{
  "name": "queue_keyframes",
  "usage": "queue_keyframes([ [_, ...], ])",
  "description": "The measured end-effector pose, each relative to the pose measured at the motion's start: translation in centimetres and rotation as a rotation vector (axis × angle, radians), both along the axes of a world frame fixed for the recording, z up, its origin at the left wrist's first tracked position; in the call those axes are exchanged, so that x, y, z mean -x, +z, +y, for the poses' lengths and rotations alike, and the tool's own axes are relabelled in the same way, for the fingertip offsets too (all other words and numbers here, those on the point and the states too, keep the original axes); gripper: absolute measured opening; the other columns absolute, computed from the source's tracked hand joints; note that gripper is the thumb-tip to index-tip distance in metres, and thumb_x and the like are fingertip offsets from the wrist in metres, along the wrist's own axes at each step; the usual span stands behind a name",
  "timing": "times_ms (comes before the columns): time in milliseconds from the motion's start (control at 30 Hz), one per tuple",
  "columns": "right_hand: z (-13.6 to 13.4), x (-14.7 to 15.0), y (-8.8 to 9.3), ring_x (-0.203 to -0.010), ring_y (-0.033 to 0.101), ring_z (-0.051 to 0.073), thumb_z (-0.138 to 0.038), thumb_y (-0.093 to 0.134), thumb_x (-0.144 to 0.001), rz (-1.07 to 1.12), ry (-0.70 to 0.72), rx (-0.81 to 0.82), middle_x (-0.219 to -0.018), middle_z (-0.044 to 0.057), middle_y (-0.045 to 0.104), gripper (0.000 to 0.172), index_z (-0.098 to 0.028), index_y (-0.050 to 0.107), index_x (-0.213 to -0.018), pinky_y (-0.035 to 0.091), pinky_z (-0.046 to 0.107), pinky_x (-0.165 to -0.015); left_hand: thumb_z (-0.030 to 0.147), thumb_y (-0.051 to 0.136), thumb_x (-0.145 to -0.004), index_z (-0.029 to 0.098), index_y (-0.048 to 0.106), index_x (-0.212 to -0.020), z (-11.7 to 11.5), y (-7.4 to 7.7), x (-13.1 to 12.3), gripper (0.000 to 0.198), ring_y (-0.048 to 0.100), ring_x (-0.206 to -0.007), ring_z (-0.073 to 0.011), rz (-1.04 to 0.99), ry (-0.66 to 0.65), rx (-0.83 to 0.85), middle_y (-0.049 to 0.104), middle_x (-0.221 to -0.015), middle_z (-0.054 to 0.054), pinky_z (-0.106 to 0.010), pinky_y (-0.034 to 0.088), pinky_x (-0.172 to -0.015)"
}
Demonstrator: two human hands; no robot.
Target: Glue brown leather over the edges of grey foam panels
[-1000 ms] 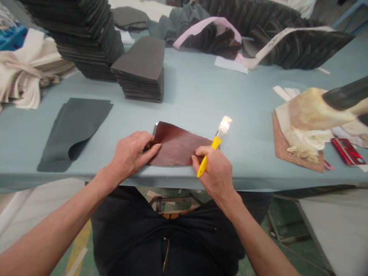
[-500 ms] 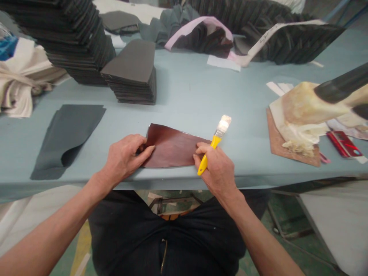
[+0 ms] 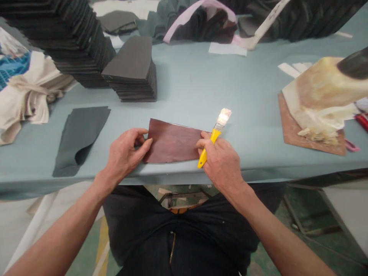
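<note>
A reddish-brown panel (image 3: pixel 175 142), which looks like leather, lies at the table's front edge between my hands. My left hand (image 3: pixel 125 149) pinches its left end between thumb and fingers. At the right end, the fingers of my right hand (image 3: pixel 222 159) touch the panel. That same hand also grips a brush (image 3: pixel 214 136) with a yellow handle, its whitish bristles pointing up and away from me. To the left lie a few dark grey pieces (image 3: pixel 82 138), one with a curled edge. Beyond the panel stands a short stack of dark pieces (image 3: pixel 132 71).
A tall dark stack (image 3: pixel 77 42) rises at the back left, beside bundled beige cloth (image 3: pixel 34 92). At the right a yellowed, glue-crusted container (image 3: pixel 316 84) rests on a brown board (image 3: pixel 290 130). Dark bundles with a pink strip (image 3: pixel 184 17) line the back of the blue-grey table (image 3: pixel 195 84).
The view has shifted slightly to the right and down. The panel lies flatter, its left end less bent. Both hands keep hold of its ends, and the brush stays in my right hand.
</note>
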State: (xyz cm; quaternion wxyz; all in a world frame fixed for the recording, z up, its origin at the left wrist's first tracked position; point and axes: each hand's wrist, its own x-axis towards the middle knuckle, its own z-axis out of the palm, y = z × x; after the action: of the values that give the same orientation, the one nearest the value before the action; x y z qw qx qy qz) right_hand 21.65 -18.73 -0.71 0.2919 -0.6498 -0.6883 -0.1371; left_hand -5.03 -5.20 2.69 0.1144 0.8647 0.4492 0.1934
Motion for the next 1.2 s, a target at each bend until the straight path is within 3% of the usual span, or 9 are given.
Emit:
queue_keyframes([
  [133, -0.1, 0.0, 0.2, -0.117, 0.078, 0.032, -0.012, 0.061, -0.102, -0.017, -0.005, 0.002, -0.136, 0.017, 0.078, 0.01, -0.02, 0.067, -0.105, 0.062, 0.046, -0.099, 0.037, 0.057, -0.107, 0.022, 0.065, -0.119, -1.4, 1.4, -0.7, 0.021, 0.07, -0.104, -0.0267, 0.029, 0.032, -0.18, 0.078, -0.111, -0.01, -0.044, 0.056, -0.097],
  [233, -0.1, 0.0, 0.3, -0.116, 0.078, 0.033, -0.012, 0.062, -0.102, -0.04, -0.007, 0.013, -0.136, 0.016, 0.078, 0.009, -0.02, 0.067, -0.105, 0.063, 0.045, -0.097, 0.031, 0.055, -0.11, 0.02, 0.068, -0.114, -4.0, 1.6, -2.0, 0.018, 0.072, -0.106, -0.0258, -0.011, -0.166, -0.205, 0.078, -0.112, -0.01, -0.043, 0.057, -0.098],
  [333, -0.2, -0.1, 0.4, -0.115, 0.078, 0.032, -0.014, 0.063, -0.102, -0.057, 0.0, 0.023, -0.137, 0.016, 0.078, 0.008, -0.021, 0.067, -0.105, 0.062, 0.045, -0.097, 0.031, 0.056, -0.111, 0.018, 0.069, -0.126, -6.7, 0.6, -3.3, 0.024, 0.072, -0.123, -0.0267, 0.014, -0.427, -0.177, 0.078, -0.128, -0.012, -0.043, 0.057, -0.108],
  [467, -0.3, -0.1, 0.4, -0.116, 0.077, 0.032, -0.015, 0.062, -0.103, -0.069, 0.0, 0.032, -0.139, 0.017, 0.077, 0.008, -0.02, 0.067, -0.106, 0.06, 0.044, -0.097, 0.044, 0.048, -0.114, 0.014, 0.058, -0.153, -8.0, -1.2, -4.0, 0.05, 0.051, -0.157, -0.0339, 0.143, -0.465, -0.183, 0.062, -0.161, -0.016, -0.051, 0.044, -0.129],
  [600, -0.2, -0.1, 0.3, -0.115, 0.076, 0.031, -0.017, 0.061, -0.105, -0.062, -0.007, 0.032, -0.138, 0.015, 0.077, 0.008, -0.022, 0.067, -0.105, 0.059, 0.043, -0.097, 0.056, 0.038, -0.114, 0.014, 0.047, -0.165, -7.4, -1.8, -4.5, 0.067, 0.036, -0.166, -0.0363, 0.269, -0.441, -0.16, 0.046, -0.175, -0.016, -0.054, 0.035, -0.135],
  [800, -0.3, 0.0, 0.5, -0.112, 0.077, 0.031, -0.017, 0.061, -0.105, -0.07, -0.008, 0.062, -0.14, 0.015, 0.077, 0.007, -0.022, 0.066, -0.103, 0.059, 0.043, -0.093, 0.069, 0.036, -0.111, 0.022, 0.038, -0.172, -5.5, -1.2, -4.9, 0.077, 0.027, -0.17, -0.0378, 0.344, -0.461, -0.079, 0.034, -0.182, -0.012, -0.056, 0.029, -0.137],
  [1200, -0.5, 0.1, 0.6, -0.113, 0.077, 0.032, -0.016, 0.064, -0.102, -0.059, -0.028, 0.117, -0.144, 0.015, 0.075, 0.007, -0.023, 0.066, -0.104, 0.06, 0.045, -0.096, 0.065, 0.039, -0.112, 0.019, 0.034, -0.173, 0.6, -0.9, -4.5, 0.077, 0.02, -0.172, -0.0413, 0.344, -0.563, -0.008, 0.025, -0.184, -0.017, -0.062, 0.022, -0.139],
])
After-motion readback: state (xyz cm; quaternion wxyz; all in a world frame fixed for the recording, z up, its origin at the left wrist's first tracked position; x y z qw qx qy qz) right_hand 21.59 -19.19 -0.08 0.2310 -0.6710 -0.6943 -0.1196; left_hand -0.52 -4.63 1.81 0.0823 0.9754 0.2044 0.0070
